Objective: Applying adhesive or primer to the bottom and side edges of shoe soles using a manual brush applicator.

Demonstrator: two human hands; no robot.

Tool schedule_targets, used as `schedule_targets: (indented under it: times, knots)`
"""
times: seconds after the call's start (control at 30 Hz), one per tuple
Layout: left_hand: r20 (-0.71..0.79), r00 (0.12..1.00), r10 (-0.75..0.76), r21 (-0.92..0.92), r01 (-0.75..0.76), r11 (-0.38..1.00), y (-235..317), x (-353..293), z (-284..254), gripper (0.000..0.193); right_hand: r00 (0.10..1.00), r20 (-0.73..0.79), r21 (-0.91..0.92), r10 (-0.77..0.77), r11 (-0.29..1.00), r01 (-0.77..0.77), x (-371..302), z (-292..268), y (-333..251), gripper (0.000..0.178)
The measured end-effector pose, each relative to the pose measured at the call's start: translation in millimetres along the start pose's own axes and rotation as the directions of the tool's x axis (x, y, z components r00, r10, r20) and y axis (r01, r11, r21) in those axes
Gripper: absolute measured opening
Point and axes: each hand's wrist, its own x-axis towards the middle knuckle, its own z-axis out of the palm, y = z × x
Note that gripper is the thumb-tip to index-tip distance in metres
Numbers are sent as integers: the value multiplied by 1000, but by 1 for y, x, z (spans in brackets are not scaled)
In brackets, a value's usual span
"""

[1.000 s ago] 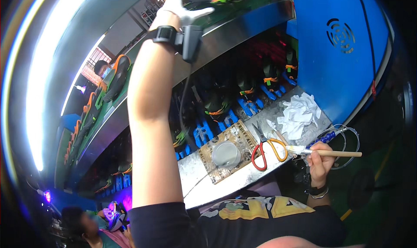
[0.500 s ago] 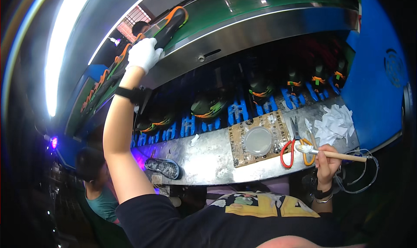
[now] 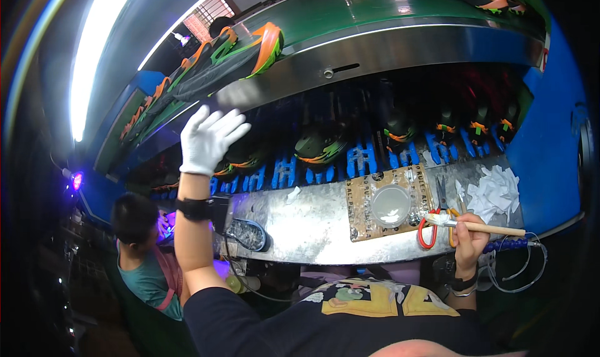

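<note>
My left hand (image 3: pixel 211 138), in a white glove, is raised with its fingers spread and nothing in it. It is just below the upper green belt, apart from the dark shoe (image 3: pixel 265 50) with orange and green trim there. My right hand (image 3: pixel 470 239), bare, grips a brush (image 3: pixel 494 227) by its wooden handle. White paste covers the brush's bristles, which point left over the scissors (image 3: pixel 427 233) with red and orange loops. Left of the brush, a round tub (image 3: pixel 391 206) of whitish stuff stands on brown taped cardboard (image 3: pixel 361 222).
Several dark shoes (image 3: pixel 319 149) sit by blue holders (image 3: pixel 284 171) under the metal rail (image 3: pixel 406 50). Crumpled white paper (image 3: pixel 495 191) lies at the bench's right end. A paste-smeared tray (image 3: pixel 250 235) is on the left. A co-worker (image 3: pixel 140 257) sits at far left.
My left hand has come off the shoe on the upper belt and dropped lower, its fingers now spread. My right hand still holds the brush in about the same place. The view has shifted slightly.
</note>
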Motion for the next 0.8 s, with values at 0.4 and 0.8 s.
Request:
schedule_targets:
  times: [0.4,0.8]
  knots:
    - [211,963,167,56,-183,982,-21,54,45,53,997,-66,-85,-43,996,37,-14,13,0,10]
    - [586,810,18,-485,333,809,-146,-71,-52,63,985,55,71,162,984,-165,12,34,32,11]
